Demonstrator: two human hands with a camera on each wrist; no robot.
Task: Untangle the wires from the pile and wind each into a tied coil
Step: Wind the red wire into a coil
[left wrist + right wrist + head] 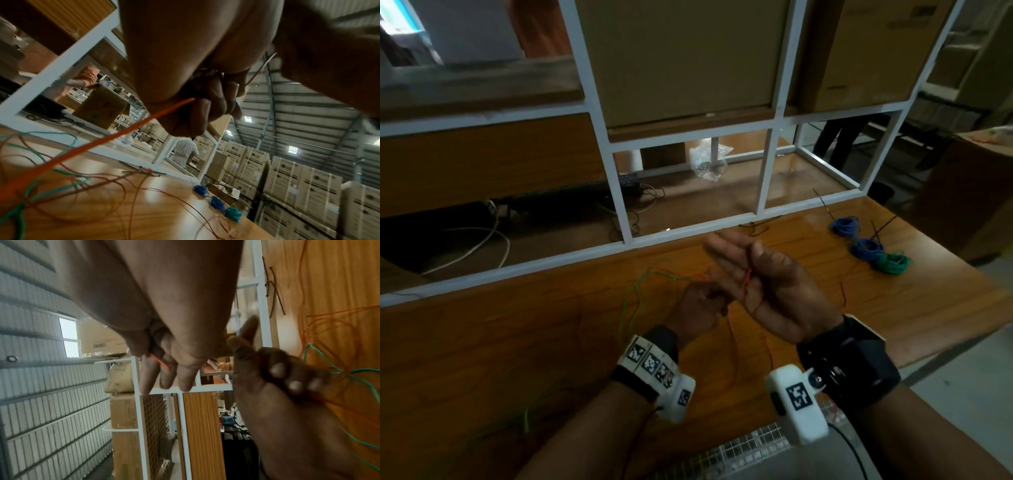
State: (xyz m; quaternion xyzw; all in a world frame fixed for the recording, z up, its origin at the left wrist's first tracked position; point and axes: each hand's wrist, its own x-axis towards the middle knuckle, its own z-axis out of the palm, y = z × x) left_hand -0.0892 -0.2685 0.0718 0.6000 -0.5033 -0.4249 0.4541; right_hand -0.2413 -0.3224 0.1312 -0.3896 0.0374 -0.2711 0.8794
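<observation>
A thin red wire (747, 278) runs between both hands above the wooden table (517, 342). My right hand (767, 287) is raised palm up with straight fingers, and its thumb pins the wire's end (161, 363) against them. My left hand (700, 303) sits just left and lower, fist curled round the same red wire (123, 129), which trails down to the table. A loose green wire (635, 298) lies tangled with red loops to the left of the hands.
Two blue coils (844, 226) (867, 247) and a green coil (892, 263) lie at the table's far right near its edge. Black ties (756, 226) rest by the white shelf frame (688, 233) bounding the back. A person in white (185, 151) stands far off.
</observation>
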